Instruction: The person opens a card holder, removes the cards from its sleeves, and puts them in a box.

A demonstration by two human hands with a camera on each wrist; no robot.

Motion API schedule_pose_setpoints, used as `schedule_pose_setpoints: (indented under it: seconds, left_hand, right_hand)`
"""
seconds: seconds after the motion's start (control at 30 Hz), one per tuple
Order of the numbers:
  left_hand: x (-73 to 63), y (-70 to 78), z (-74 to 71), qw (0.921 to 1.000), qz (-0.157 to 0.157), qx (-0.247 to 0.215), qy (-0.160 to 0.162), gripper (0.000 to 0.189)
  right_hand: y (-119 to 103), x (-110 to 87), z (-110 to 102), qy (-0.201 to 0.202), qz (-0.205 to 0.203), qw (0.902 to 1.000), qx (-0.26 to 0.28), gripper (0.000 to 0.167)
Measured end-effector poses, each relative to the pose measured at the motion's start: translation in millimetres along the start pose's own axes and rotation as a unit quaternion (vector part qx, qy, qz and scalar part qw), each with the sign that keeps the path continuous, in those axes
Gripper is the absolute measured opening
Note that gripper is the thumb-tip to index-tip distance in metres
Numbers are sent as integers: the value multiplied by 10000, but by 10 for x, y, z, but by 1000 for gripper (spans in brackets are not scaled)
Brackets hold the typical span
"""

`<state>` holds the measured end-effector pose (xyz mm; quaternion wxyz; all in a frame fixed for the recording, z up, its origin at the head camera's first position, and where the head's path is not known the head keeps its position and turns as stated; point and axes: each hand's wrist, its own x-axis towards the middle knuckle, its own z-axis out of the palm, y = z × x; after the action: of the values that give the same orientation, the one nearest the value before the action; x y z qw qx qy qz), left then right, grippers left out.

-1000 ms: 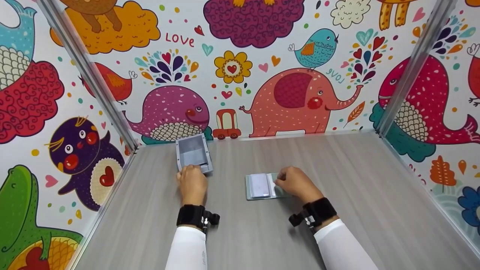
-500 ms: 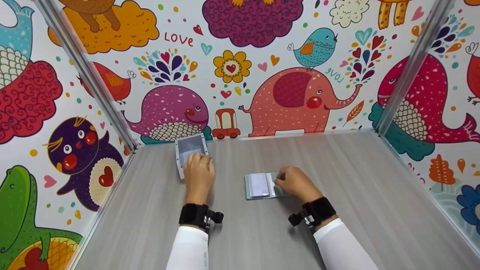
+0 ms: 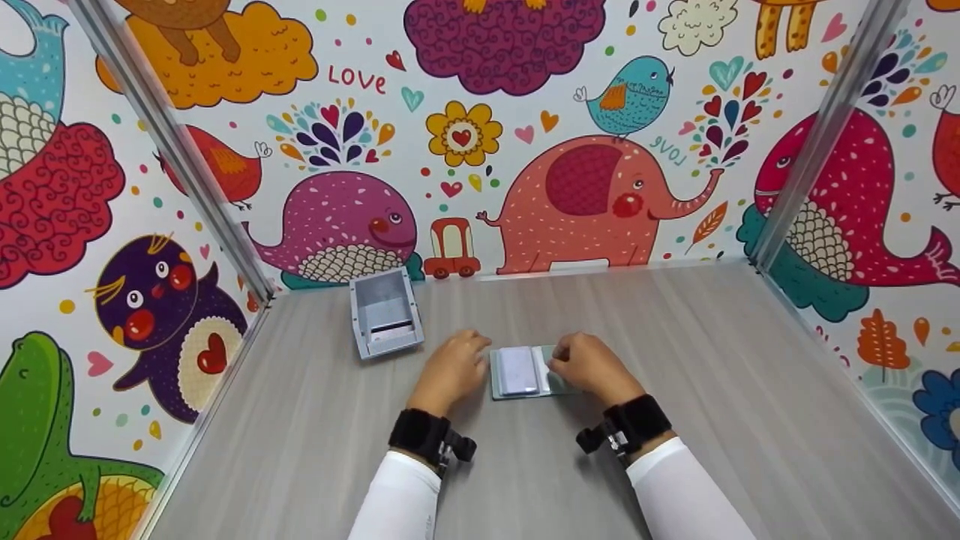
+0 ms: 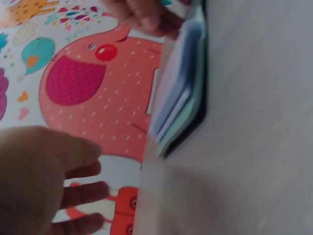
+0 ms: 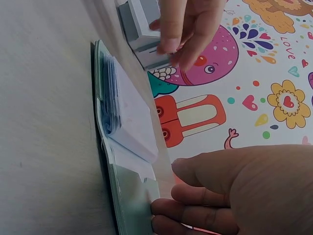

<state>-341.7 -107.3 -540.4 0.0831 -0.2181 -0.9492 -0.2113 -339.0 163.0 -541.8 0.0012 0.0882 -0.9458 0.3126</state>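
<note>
A small card holder (image 3: 519,371) with pale green covers lies spread open on the table. Its thick stack of clear sleeves (image 5: 132,110) rests on the left cover. My left hand (image 3: 454,367) hovers just left of it, fingers loosely extended and apart, holding nothing in the left wrist view. On the other side, my right hand (image 3: 596,367) rests its fingertips at the right cover (image 5: 132,200), thumb held apart from the fingers. Part of that cover is hidden beneath the right hand in the head view.
A grey open-topped box (image 3: 390,347) stands at the back left, with a pale flat piece and a dark strip (image 3: 392,327) in its near end. Cartoon-printed walls (image 3: 465,67) enclose the wood-grain table (image 3: 712,360) at the back and sides.
My left hand has left the grey box and moved right, towards the card holder, uncovering the box's near end. The right hand and card holder have stayed in place.
</note>
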Motion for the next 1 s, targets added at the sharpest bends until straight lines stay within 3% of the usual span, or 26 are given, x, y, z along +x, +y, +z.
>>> schedule_pose_setpoints:
  seconds: [0.1,0.43,0.8,1.0]
  left_hand:
    - [-13,78,80,9991,15,-122,-403,38]
    - [-69,169,173,9932,-270,-205,-1111,55]
    - [-85,169,172,9903,-440,-274,-1288,58]
    - [-77,164,156,9915,-385,-356,-1191,58]
  right_hand:
    - [-2,2,1,22,-40,10000,6,14]
    - [-9,-8,15,-69,54,10000,-21,14]
    - [0,-6,14,28,-17,9999,-143,13]
    - [-8,3,13,43,-87,9998,-149,13]
